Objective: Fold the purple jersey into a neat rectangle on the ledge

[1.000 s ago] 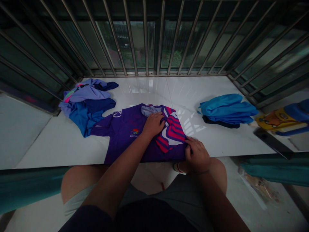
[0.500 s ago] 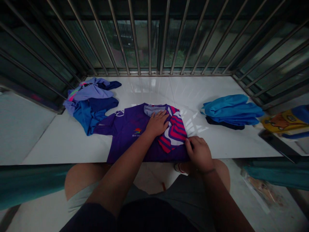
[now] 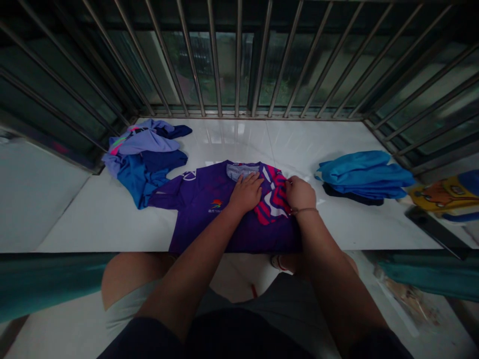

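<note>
Purple shirt (image 3: 202, 209) with pink and white stripes. Bright blue folded clothes (image 3: 362, 174). Blue and light purple heap (image 3: 144, 154). White counter (image 3: 93, 224).

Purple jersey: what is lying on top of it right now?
The left hand lies flat on the purple jersey below its collar; the right hand sits curled on its folded-over pink-striped side. Fabric under both palms is covered.
</note>
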{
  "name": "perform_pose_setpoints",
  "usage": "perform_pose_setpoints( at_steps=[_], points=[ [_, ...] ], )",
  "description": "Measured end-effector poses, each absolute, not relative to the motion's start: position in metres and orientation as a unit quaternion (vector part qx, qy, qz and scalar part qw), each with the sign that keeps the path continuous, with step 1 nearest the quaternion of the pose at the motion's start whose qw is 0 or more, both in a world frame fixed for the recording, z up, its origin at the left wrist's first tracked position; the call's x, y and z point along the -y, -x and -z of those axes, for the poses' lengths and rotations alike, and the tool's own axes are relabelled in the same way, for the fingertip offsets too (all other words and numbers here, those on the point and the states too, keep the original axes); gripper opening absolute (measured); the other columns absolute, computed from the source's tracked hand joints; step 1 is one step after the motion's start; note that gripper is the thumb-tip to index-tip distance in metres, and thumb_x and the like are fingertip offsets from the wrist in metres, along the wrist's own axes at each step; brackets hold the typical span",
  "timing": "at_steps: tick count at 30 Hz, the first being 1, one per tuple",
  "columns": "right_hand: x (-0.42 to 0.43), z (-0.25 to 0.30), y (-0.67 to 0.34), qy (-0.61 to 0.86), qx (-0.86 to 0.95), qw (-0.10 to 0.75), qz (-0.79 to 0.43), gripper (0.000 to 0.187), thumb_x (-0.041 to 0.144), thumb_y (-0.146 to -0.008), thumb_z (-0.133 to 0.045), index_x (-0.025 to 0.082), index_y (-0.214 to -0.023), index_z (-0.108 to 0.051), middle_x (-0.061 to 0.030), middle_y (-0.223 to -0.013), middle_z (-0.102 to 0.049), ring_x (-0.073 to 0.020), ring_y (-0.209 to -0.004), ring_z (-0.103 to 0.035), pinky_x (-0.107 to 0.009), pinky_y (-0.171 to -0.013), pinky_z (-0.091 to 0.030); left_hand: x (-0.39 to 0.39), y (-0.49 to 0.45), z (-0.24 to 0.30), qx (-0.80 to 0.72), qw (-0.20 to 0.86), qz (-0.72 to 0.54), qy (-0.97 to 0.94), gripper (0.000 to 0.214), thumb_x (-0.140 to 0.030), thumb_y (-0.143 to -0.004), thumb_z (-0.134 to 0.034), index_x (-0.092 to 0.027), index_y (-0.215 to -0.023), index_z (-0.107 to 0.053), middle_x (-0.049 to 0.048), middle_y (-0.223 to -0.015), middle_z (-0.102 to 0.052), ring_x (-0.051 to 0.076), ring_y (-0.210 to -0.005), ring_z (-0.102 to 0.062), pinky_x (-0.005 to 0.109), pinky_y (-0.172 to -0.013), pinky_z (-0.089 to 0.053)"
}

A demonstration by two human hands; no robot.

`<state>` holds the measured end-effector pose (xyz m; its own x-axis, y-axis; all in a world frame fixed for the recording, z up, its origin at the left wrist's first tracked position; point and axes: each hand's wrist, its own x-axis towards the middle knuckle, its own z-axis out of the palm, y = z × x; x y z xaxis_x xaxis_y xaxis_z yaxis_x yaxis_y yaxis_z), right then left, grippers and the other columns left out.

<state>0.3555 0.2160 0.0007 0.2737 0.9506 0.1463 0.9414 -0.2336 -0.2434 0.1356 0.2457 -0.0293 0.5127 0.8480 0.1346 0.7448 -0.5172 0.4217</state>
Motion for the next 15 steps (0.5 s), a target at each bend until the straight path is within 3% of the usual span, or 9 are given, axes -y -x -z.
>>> perform_pose_setpoints(
  at_steps=[3,6,8,11,12,15],
  points=[
    [-0.2,-0.012,-0.357,0.774,0.605,0.184,0.023,0.05,0.039,-0.121,-0.036,0.009,-0.125,-0.076,-0.0268,-0.118,-0.076,-0.0323,-0.104,-0.076,-0.045,-0.09,-0.054,-0.247,-0.136,0.029,-0.464,0.162,-0.163,-0.856,0.05,-0.033,-0.113,-0.048,-0.028,-0.16,-0.064,0.0085,-0.18,-0.05,0.03,-0.17,-0.044,0.066,-0.143,-0.026],
    [-0.165,-0.013,-0.336,0.707,0.683,0.18,0.007,0.038,0.052,-0.112,-0.062,0.02,-0.129,-0.075,-0.0192,-0.123,-0.077,-0.0347,-0.113,-0.073,-0.046,-0.098,-0.057,-0.247,-0.137,0.028,-0.463,0.16,-0.157,-0.858,0.052,-0.036,-0.113,-0.049,-0.027,-0.163,-0.061,0.009,-0.182,-0.047,0.03,-0.171,-0.041,0.066,-0.143,-0.025],
    [-0.142,-0.007,-0.321,0.669,0.729,0.144,-0.02,0.042,0.056,-0.104,-0.074,0.021,-0.129,-0.075,-0.0178,-0.124,-0.077,-0.0358,-0.114,-0.072,-0.046,-0.098,-0.058,-0.246,-0.138,0.026,-0.464,0.156,-0.147,-0.859,0.053,-0.037,-0.114,-0.048,-0.027,-0.166,-0.059,0.0089,-0.183,-0.045,0.03,-0.172,-0.039,0.064,-0.144,-0.023],
    [-0.126,0.005,-0.319,0.675,0.721,0.135,-0.075,0.029,0.043,-0.107,-0.064,0.019,-0.119,-0.076,-0.0206,-0.122,-0.077,-0.0365,-0.113,-0.071,-0.048,-0.099,-0.057,-0.246,-0.138,0.024,-0.47,0.152,-0.131,-0.86,0.055,-0.039,-0.116,-0.046,-0.026,-0.168,-0.056,0.0086,-0.185,-0.043,0.028,-0.173,-0.037,0.062,-0.145,-0.021],
    [-0.125,0.008,-0.326,0.693,0.693,0.172,-0.101,0.025,0.039,-0.107,-0.061,0.019,-0.112,-0.076,-0.0194,-0.117,-0.078,-0.0355,-0.11,-0.071,-0.048,-0.1,-0.057,-0.246,-0.138,0.024,-0.471,0.151,-0.126,-0.86,0.056,-0.04,-0.116,-0.046,-0.026,-0.169,-0.055,0.0084,-0.185,-0.042,0.028,-0.173,-0.036,0.062,-0.145,-0.021],
    [-0.133,0.014,-0.358,0.72,0.529,0.4,-0.204,0.022,0.041,-0.101,-0.063,0.022,-0.104,-0.075,-0.0117,-0.1,-0.078,-0.0317,-0.097,-0.072,-0.049,-0.099,-0.06,-0.245,-0.138,0.023,-0.47,0.154,-0.12,-0.861,0.057,-0.043,-0.117,-0.043,-0.026,-0.17,-0.054,0.0079,-0.186,-0.04,0.028,-0.174,-0.034,0.062,-0.145,-0.019]
  ],
)
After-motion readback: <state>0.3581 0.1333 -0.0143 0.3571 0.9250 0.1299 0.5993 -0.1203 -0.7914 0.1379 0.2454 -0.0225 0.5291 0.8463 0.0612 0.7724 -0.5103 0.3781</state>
